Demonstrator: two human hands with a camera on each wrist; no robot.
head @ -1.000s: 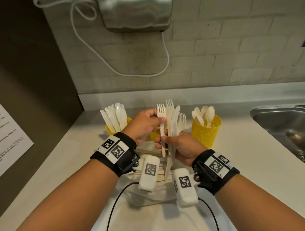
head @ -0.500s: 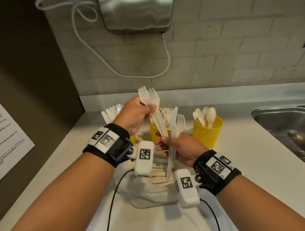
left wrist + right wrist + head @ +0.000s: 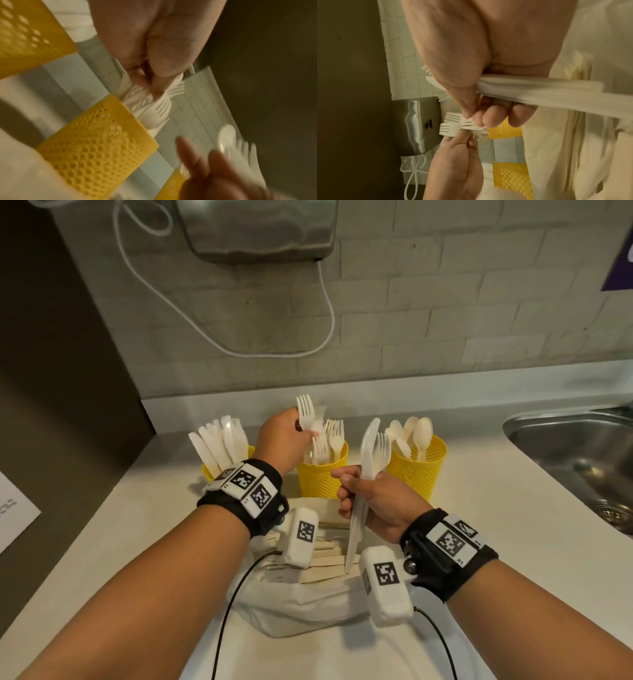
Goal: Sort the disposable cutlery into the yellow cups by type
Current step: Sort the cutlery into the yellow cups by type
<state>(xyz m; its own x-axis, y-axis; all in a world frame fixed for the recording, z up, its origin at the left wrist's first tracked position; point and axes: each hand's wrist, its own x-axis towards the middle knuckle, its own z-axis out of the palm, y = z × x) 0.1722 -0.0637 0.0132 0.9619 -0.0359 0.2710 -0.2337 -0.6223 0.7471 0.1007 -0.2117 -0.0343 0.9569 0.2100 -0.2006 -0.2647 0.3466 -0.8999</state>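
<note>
Knives stand in the left cup (image 3: pixel 207 470). The left hand (image 3: pixel 284 440) pinches forks (image 3: pixel 306 414) over the middle cup (image 3: pixel 320 479) (the fork cup). The right hand (image 3: pixel 376 505) clasps a knife (image 3: pixel 363 474) and fork (image 3: pixel 381 451), reserved for later sorting. Spoons occupy the right cup (image 3: pixel 423 470).

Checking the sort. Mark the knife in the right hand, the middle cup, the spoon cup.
knife (image 3: pixel 369 440), head view, serrated blade.
middle cup (image 3: pixel 320 479), head view, mesh wall.
spoon cup (image 3: pixel 419 470), head view, mesh wall.
</note>
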